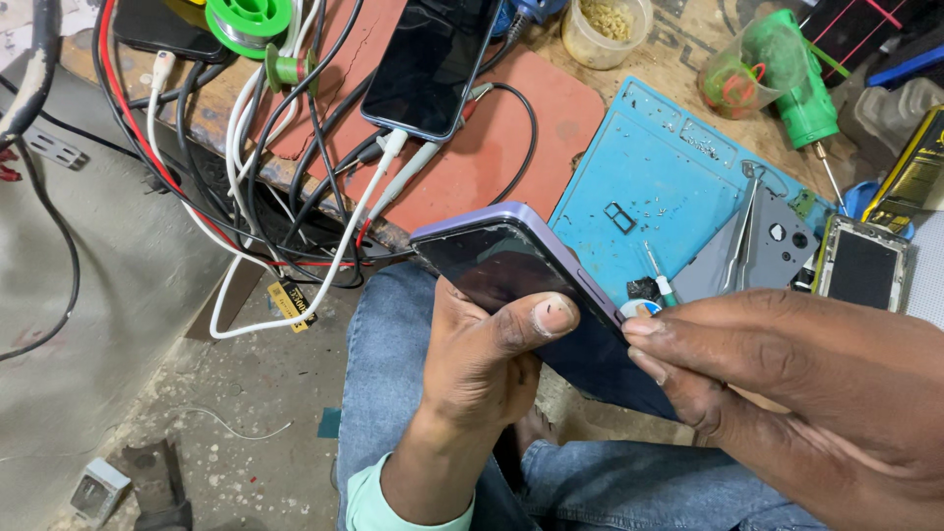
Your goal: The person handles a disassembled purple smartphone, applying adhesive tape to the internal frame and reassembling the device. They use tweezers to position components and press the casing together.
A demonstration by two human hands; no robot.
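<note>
Left hand (482, 364) gripped the purple phone (511, 265) over my lap, thumb pressed on the glass. Right hand (787, 383) had fingertips pinched at its long edge. I judged it best: steady grip, work the edge gently, don't flex the screen.

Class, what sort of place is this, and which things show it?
Probably a phone repair bench: a blue repair mat with tweezers, an opened phone, and a purple phone held in the left hand.
</note>
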